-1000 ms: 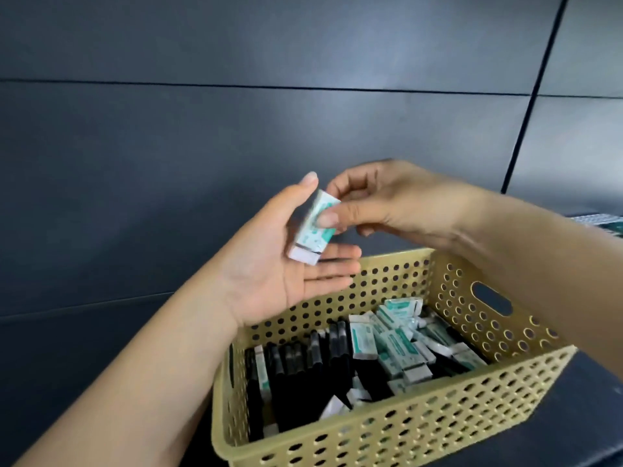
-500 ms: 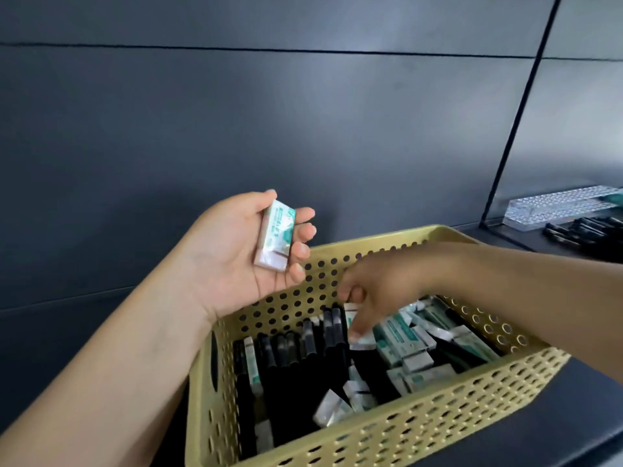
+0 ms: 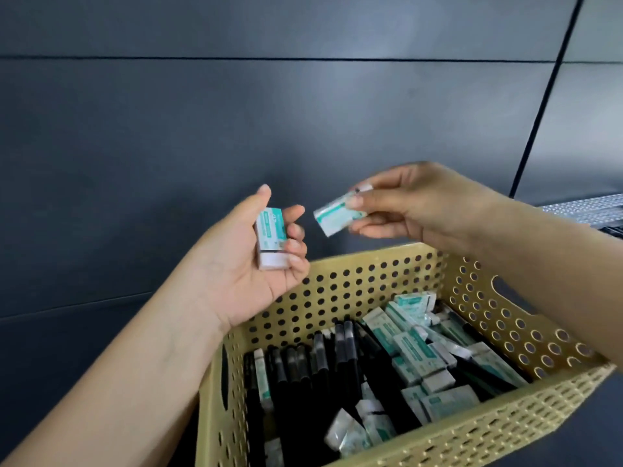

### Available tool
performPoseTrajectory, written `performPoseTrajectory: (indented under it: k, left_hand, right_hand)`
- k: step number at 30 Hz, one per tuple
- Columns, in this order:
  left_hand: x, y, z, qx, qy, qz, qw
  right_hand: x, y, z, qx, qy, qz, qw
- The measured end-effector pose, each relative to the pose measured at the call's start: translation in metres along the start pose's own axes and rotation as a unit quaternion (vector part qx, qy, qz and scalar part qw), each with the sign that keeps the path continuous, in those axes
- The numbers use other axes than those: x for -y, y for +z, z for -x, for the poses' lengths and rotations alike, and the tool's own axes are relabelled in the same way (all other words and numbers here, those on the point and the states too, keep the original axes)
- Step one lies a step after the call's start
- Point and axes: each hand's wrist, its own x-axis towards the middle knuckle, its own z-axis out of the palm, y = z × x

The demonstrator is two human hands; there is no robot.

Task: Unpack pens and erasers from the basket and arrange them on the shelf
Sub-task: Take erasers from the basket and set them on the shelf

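A tan perforated basket (image 3: 526, 419) stands in front of me with several black pens (image 3: 340, 362) on its left side and several white-and-teal erasers (image 3: 414, 352) on its right. My left hand (image 3: 249, 267) is raised above the basket's far left corner and holds a small stack of erasers (image 3: 269, 237) upright in its curled fingers. My right hand (image 3: 414, 203) hovers just to the right of it and pinches one more eraser (image 3: 337, 215) between thumb and fingers, a short gap from the stack.
A dark grey panelled wall (image 3: 303, 129) fills the background. At the far right edge a shelf carries a clear ridged strip (image 3: 586, 205), with dark items below it.
My right hand has come up out of the basket with an eraser and moved towards the left hand. The left hand still holds its stack of erasers.
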Motion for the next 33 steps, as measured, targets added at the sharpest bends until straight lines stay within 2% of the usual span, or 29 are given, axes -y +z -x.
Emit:
performPoseTrajectory:
  k: [2,4,6,9,10,11,13,15,16,17,18,20,22,24,25,28,31,33]
  left_hand:
    - [-0.001,0.001,-0.003,-0.015,0.002,0.003,1.0]
    - [0.0,0.002,-0.003,-0.001,0.011,0.01,1.0]
    - [0.0,0.002,0.0,0.041,0.028,0.018,0.999]
    - [0.0,0.0,0.003,0.062,0.03,0.009,0.998]
    - [0.0,0.0,0.003,0.053,0.027,0.007,0.998]
    - [0.0,0.0,0.003,0.044,0.024,0.007,0.999]
    - [0.0,0.001,0.002,0.037,0.017,0.011,0.999]
    - [0.001,0.003,0.003,0.037,0.002,0.009,0.999]
    - [0.001,0.002,0.004,0.038,-0.006,-0.002,0.999]
    - [0.002,0.002,0.005,0.045,-0.015,-0.015,0.999]
    - [0.002,0.002,0.006,0.058,-0.025,-0.029,0.998]
    - [0.002,0.002,0.007,0.08,-0.031,-0.061,0.994]
    - [0.003,0.003,0.008,0.09,-0.027,-0.091,0.991]
    - [0.004,0.003,0.009,0.097,-0.033,-0.108,0.989]
    - [0.004,0.003,0.009,0.1,-0.037,-0.11,0.988]
    - [0.005,0.003,0.008,0.101,-0.046,-0.112,0.987]
    - [0.004,0.003,0.009,0.1,-0.053,-0.108,0.988]
    - [0.004,0.003,0.009,0.1,-0.054,-0.104,0.988]
  right_hand:
    - [0.007,0.01,0.0,-0.048,-0.103,-0.025,0.993]
    - [0.005,0.025,0.002,-0.082,-0.212,0.107,0.968]
    - [-0.005,0.042,0.003,-0.071,-0.297,0.292,0.906]
    - [-0.019,0.052,0.003,-0.031,-0.325,0.491,0.808]
    - [-0.02,0.052,0.003,-0.024,-0.321,0.505,0.801]
    - [-0.018,0.05,0.006,-0.018,-0.316,0.485,0.815]
    - [-0.012,0.04,0.011,-0.001,-0.315,0.377,0.871]
    - [-0.004,0.021,0.014,0.012,-0.292,0.285,0.913]
    - [-0.001,0.01,0.015,0.028,-0.255,0.288,0.923]
    - [0.0,0.0,0.016,0.065,-0.19,0.34,0.919]
    - [-0.002,-0.008,0.016,0.125,-0.103,0.424,0.891]
    - [-0.017,-0.017,0.014,0.244,0.05,0.529,0.812]
    - [-0.036,-0.017,0.013,0.286,0.11,0.572,0.761]
    - [-0.048,-0.015,0.013,0.298,0.128,0.6,0.731]
    - [-0.05,-0.015,0.013,0.302,0.134,0.598,0.731]
    - [-0.053,-0.018,0.014,0.314,0.16,0.543,0.763]
    - [-0.054,-0.02,0.014,0.32,0.146,0.521,0.778]
    - [-0.054,-0.023,0.011,0.297,0.137,0.489,0.809]
